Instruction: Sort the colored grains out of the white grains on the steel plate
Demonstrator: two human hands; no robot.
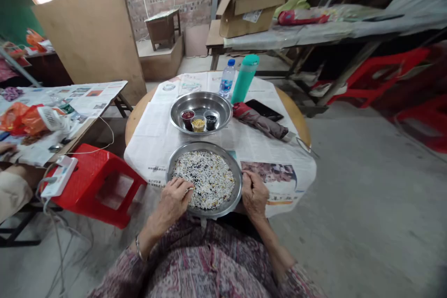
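The near basin (236, 167) sits at the front edge of the counter (138, 116), by the person's lap, with a mix of white, dark and yellowish grains (213, 177) spread over its bottom. The left hand (177, 193) reaches over its near left side, fingers bent and fingertips close to the grains; whether that grip is together on a grain or slightly apart, I cannot tell. The right hand (254, 191) has its grip clamped on the rim at the right. As I judge it, sorting through the grains goes best with the right hand steady — a tilt would slide them into a heap — and the left picking lightly, working one patch at a time, with the layer kept thin so that odd colours show. Counting outward: one near basin, its grains too many to number; behind it one far basin (200, 102), holding three small cups, one with red contents (187, 118), one with yellow (198, 124), one with black (210, 121). Past these stand one clear bottle (227, 79) and one green bottle (245, 79), with one folded umbrella (260, 123) and one flat dark object (265, 109) beside them. Off to the left are one red stool (94, 186), one power strip (60, 177) on it, and one white fan (51, 118); beyond, one cardboard box (249, 14).
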